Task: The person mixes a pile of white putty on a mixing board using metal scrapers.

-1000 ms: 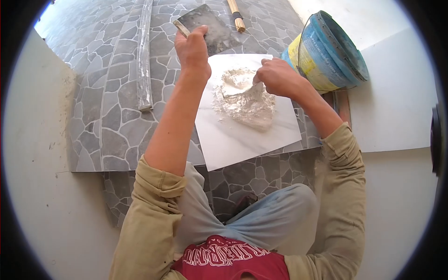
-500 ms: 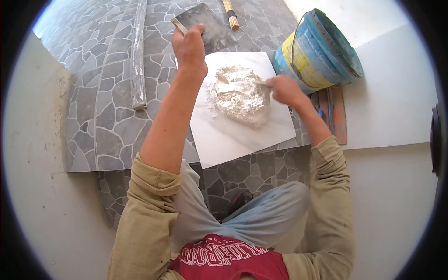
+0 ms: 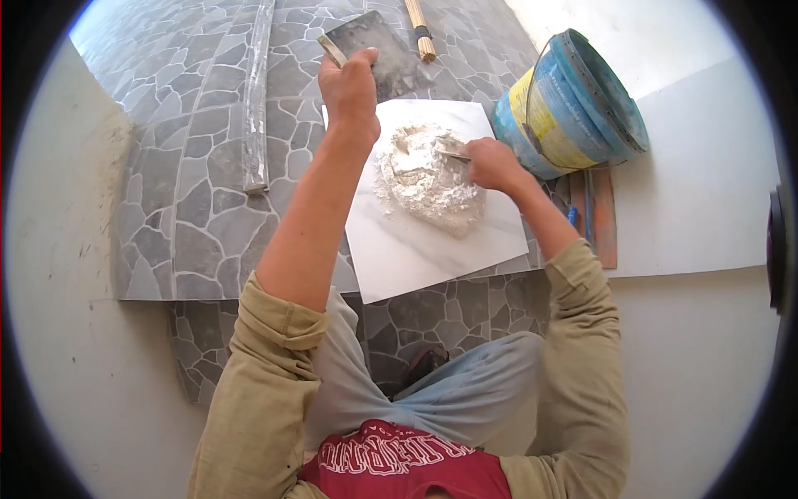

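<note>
My left hand (image 3: pixel 349 87) is closed round the handle of a plastering trowel (image 3: pixel 386 54), whose flat grey rectangular blade is held past the far edge of a white marbled slab (image 3: pixel 416 270). A heap of whitish powder (image 3: pixel 436 191) lies on that slab, with a hollow toward its far side. Over the right part of the heap, my right hand (image 3: pixel 496 165) grips a slim tool (image 3: pixel 453 155). Its far end meets the powder, so I cannot make out the blade's shape.
A blue bucket (image 3: pixel 561 112) with a yellow label stands tilted in view right of the slab. Flat tools (image 3: pixel 600 220) lie below it. A long metal bar (image 3: pixel 256 116) rests on the stone-patterned floor (image 3: pixel 199 208) to the left. A bundle of sticks (image 3: pixel 421 37) lies beyond the trowel.
My right hand has moved slightly left and inward over the powder with its tool. The left hand still holds the trowel; the whole view has shifted slightly.
</note>
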A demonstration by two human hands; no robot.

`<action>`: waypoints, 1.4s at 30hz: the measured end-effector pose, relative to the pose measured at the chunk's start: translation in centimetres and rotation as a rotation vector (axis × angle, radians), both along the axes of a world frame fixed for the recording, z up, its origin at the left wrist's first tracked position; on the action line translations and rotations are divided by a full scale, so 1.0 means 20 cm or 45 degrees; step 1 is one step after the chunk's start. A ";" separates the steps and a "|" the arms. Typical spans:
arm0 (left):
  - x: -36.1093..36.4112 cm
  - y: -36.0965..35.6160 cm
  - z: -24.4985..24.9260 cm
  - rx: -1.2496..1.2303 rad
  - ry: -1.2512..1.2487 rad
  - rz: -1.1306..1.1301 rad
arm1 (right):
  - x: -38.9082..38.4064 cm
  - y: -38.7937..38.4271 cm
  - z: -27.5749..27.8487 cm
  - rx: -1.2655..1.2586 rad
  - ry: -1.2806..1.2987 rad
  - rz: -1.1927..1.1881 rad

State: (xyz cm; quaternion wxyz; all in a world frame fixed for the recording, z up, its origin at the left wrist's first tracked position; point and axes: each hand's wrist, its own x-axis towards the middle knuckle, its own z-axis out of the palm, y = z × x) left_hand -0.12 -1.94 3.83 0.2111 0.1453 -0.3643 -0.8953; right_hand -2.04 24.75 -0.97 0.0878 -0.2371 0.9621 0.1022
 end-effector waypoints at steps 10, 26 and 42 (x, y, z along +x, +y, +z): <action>0.00 0.02 0.00 0.032 0.086 -0.038 | -0.09 -0.17 0.10 -0.016 -0.029 0.075; 0.03 -0.01 0.02 0.079 0.097 -0.043 | -0.08 0.13 -0.02 -0.145 -0.011 0.041; 0.02 -0.01 0.03 0.084 0.120 -0.036 | -0.09 -0.06 0.30 -0.121 -0.120 -0.025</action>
